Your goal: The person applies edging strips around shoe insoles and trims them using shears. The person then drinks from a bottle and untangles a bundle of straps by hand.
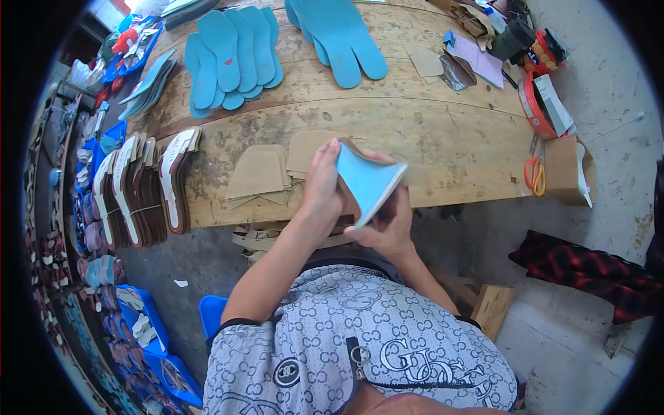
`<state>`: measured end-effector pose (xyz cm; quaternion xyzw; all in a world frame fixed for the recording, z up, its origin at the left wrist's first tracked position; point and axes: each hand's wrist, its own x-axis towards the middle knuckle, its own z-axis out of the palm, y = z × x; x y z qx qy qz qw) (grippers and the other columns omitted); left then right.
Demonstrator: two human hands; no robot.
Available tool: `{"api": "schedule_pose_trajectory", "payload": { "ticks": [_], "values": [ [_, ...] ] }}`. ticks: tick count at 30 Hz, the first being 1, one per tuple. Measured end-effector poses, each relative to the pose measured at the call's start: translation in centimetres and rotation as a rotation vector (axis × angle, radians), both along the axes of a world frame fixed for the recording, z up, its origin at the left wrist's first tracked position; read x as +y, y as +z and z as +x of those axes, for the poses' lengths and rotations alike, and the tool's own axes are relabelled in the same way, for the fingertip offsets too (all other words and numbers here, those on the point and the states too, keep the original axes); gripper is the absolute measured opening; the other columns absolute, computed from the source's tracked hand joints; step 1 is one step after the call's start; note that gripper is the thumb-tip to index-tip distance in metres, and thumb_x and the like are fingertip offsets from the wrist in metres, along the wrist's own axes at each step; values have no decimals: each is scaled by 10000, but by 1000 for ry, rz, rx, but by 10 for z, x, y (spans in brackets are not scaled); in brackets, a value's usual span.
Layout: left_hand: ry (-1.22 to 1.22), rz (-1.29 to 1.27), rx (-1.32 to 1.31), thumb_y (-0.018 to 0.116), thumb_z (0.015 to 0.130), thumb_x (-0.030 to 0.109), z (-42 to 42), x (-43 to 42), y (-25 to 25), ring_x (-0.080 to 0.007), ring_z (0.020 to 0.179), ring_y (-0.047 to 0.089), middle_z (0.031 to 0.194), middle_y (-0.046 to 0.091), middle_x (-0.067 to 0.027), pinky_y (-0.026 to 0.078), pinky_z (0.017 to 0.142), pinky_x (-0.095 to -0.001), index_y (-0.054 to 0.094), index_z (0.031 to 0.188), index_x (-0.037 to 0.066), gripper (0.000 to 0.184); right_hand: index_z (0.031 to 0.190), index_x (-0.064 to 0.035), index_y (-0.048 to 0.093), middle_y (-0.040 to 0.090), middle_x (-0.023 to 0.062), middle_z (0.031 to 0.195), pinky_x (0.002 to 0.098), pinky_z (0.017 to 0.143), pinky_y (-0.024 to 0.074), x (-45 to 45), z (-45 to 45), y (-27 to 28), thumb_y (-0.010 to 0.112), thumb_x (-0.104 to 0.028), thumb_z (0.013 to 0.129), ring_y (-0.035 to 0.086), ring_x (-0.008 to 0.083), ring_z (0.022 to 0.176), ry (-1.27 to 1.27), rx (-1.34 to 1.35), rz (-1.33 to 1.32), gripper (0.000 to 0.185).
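Between my two hands, above the table's front edge, is a curved piece with a light blue inner face (pixel 364 181) and a pale rim; brown material shows behind it. My left hand (pixel 324 181) is wrapped round its left side, fingertips at the top. My right hand (pixel 393 225) grips its lower right, the thumb at the bottom corner and the fingers partly hidden behind it. Tan flat pieces (pixel 259 171) lie on the wooden table (pixel 456 152) left of my hands, and another tan stack (pixel 304 146) is partly behind my left hand.
Blue insoles (pixel 221 48) lie at the back. Bundled brown strips (pixel 176 176) hang over the table's left front edge. Orange-handled scissors (pixel 534 176), a cardboard box (pixel 570 169) and a red container (pixel 539 104) are at the right. Blue trays (pixel 149 325) stand lower left.
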<state>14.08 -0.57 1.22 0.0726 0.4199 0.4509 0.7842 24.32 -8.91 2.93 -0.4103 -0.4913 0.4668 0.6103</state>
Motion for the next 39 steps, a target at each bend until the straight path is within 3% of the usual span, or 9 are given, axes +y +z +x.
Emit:
{"api": "schedule_pose_trajectory", "payload": {
  "ticks": [2, 4, 8, 16, 20, 28, 32, 33, 39],
  "values": [
    [-113, 293, 181, 499, 985, 275, -20, -12, 25, -220, 963, 587, 1079, 543, -79, 490, 848, -357, 472, 1222, 60, 322, 1390, 52, 261, 405, 166, 1376, 374, 1028, 385, 8, 8, 11, 830, -394, 658, 444, 240, 1251, -34, 230, -8, 1029],
    [-370, 785, 734, 691, 827, 338, -47, -16, 32, -260, 1005, 569, 1061, 555, -112, 453, 880, -357, 513, 1233, 8, 552, 1373, 27, 335, 380, 120, 1409, 263, 696, 507, 11, 32, 19, 712, -483, 753, 549, 146, 1030, 101, 348, -132, 887],
    [-802, 1066, 1049, 850, 580, 363, -61, -23, 82, -276, 1024, 552, 1027, 552, -144, 441, 879, -362, 547, 1218, -18, 802, 1306, 42, 427, 448, 158, 1346, 176, 384, 341, 10, 21, 24, 578, -567, 822, 543, 41, 637, 219, 537, -250, 793],
    [-1153, 964, 466, 861, 610, 208, -79, -6, 45, -208, 1058, 505, 1096, 546, -74, 370, 948, -330, 489, 1362, 75, 849, 1102, 51, 579, 671, 114, 820, 158, 391, 331, 5, 42, -9, 463, -208, 971, 570, 50, 632, 74, 608, -638, 312],
    [-1178, 1007, 575, 833, 634, 235, -84, 0, 32, -240, 1021, 517, 1029, 540, -91, 393, 911, -340, 511, 1330, 67, 786, 1195, 34, 535, 657, 133, 995, 161, 370, 315, -4, 45, 27, 419, -230, 984, 610, 76, 681, 167, 646, -586, 357],
    [-1032, 1126, 1106, 835, 572, 350, -37, -21, 71, -275, 983, 550, 1023, 548, -129, 441, 838, -367, 554, 1241, 11, 801, 1424, 29, 237, 413, 105, 1363, 340, 946, 443, -17, 16, 29, 667, -111, 804, 520, 184, 1136, 36, 202, -327, 767],
    [-951, 1217, 1000, 818, 525, 572, -32, -19, 80, -323, 950, 575, 963, 582, -198, 447, 761, -403, 584, 1065, -38, 847, 1307, 69, 388, 611, 170, 1123, 185, 469, 449, -13, 44, 39, 584, -112, 890, 675, 148, 786, 13, 479, -378, 496],
    [-1008, 1179, 896, 812, 524, 588, -30, -19, 84, -325, 915, 584, 924, 588, -198, 448, 749, -403, 594, 1021, -33, 825, 1139, 39, 511, 675, 149, 882, 162, 322, 295, -11, 41, 49, 562, -119, 921, 634, 115, 543, -205, 429, -422, 275],
    [-1360, 1124, 802, 812, 499, 626, -17, -24, 102, -343, 737, 623, 703, 599, -169, 461, 664, -404, 641, 840, -22, 753, 822, -43, 588, 574, 10, 606, 168, 359, 305, -18, 71, 9, 641, -142, 878, 515, 56, 444, -448, 312, -385, 125]
  ]
}}
